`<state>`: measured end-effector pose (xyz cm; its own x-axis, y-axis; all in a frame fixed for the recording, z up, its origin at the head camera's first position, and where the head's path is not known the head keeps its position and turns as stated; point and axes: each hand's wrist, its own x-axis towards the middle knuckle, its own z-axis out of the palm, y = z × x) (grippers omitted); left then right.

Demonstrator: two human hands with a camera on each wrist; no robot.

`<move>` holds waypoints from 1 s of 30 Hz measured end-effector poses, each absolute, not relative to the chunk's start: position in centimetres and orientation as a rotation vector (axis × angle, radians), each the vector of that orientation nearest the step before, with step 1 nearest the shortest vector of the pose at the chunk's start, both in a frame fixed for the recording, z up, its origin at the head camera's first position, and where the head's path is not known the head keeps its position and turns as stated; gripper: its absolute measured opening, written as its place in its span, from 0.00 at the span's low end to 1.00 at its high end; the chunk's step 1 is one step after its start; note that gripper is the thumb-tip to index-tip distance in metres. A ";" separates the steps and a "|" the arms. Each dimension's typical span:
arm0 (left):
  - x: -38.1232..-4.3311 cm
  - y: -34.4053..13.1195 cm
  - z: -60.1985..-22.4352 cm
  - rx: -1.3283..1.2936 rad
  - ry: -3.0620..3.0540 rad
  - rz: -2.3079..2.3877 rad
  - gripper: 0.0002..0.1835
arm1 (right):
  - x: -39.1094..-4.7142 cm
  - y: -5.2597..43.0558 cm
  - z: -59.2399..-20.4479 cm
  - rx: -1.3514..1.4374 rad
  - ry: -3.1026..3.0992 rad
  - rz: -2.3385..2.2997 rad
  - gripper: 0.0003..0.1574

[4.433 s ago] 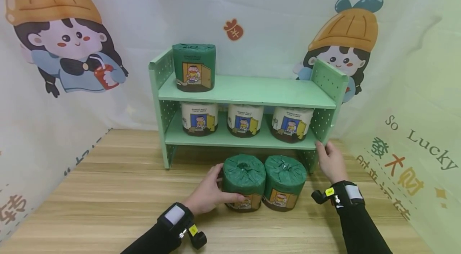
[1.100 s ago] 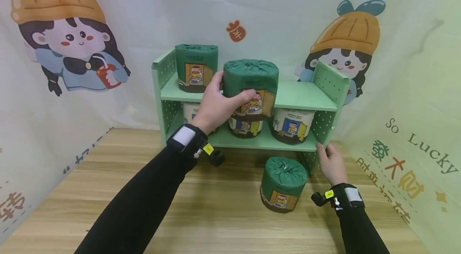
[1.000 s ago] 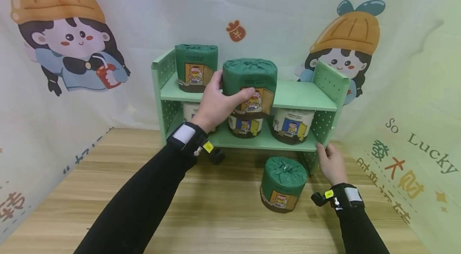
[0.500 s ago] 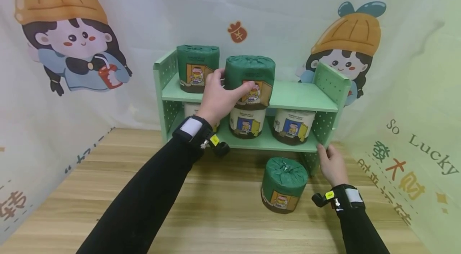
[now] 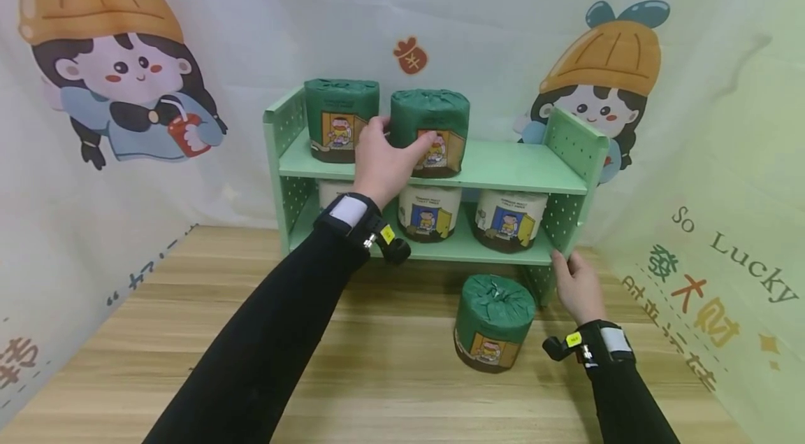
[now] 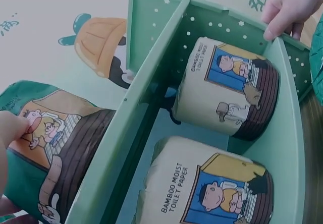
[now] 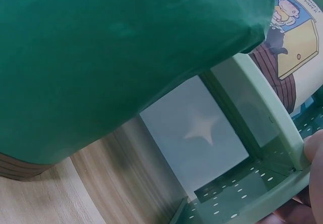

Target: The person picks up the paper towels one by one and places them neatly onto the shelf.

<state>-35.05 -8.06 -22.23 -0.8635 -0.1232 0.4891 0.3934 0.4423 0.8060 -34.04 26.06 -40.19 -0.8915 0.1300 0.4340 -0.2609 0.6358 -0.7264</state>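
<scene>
My left hand (image 5: 385, 163) grips a green-wrapped toilet roll (image 5: 434, 114) at the middle of the top board of a mint-green shelf (image 5: 516, 166). The thumb lies across the printed front; the fingers are mostly hidden behind the left side. In the left wrist view the base of this roll (image 6: 83, 138) is at the board's edge; whether it bears fully on the board I cannot tell. Another green roll (image 5: 342, 108) stands to its left. My right hand (image 5: 580, 290) holds the lower right side panel of the shelf, its fingers partly hidden behind it.
Below, the middle board carries white toilet rolls (image 5: 430, 213), the left one partly behind my left hand. A third green roll (image 5: 495, 321) stands on the wooden table (image 5: 402, 388) before the shelf's right end. A printed cloth (image 5: 478, 24) hangs behind.
The held green roll left its place beside the other roll on the table and rose to the top board. Lately it moved back and slightly down. My right hand stayed on the side panel.
</scene>
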 end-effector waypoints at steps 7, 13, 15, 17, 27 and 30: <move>-35.9 -8.0 -22.2 -0.197 -2.228 -1.342 0.45 | -34.0 26.0 -40.2 0.087 -2.402 1.157 0.28; -36.2 -7.9 -22.2 -0.194 -2.183 -1.390 0.41 | -34.3 26.1 -40.4 0.085 -2.407 1.145 0.28; -36.3 -7.8 -22.2 -0.192 -2.187 -1.384 0.41 | -34.3 26.1 -40.4 0.084 -2.406 1.147 0.28; -36.4 -7.7 -22.1 -0.186 -2.193 -1.379 0.41 | -34.2 26.1 -40.4 0.084 -2.407 1.148 0.28; -35.8 -7.9 -22.4 -0.204 -2.176 -1.392 0.42 | -34.2 26.2 -40.5 0.092 -2.412 1.169 0.29; -35.4 -8.1 -22.5 -0.215 -2.144 -1.421 0.42 | -34.2 26.2 -40.4 0.092 -2.411 1.167 0.29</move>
<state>-35.43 -8.14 -22.46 -0.8341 -0.1647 0.5265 0.4208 0.4271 0.8003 -34.23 26.15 -40.39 -0.8933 0.1354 0.4285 -0.2521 0.6384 -0.7273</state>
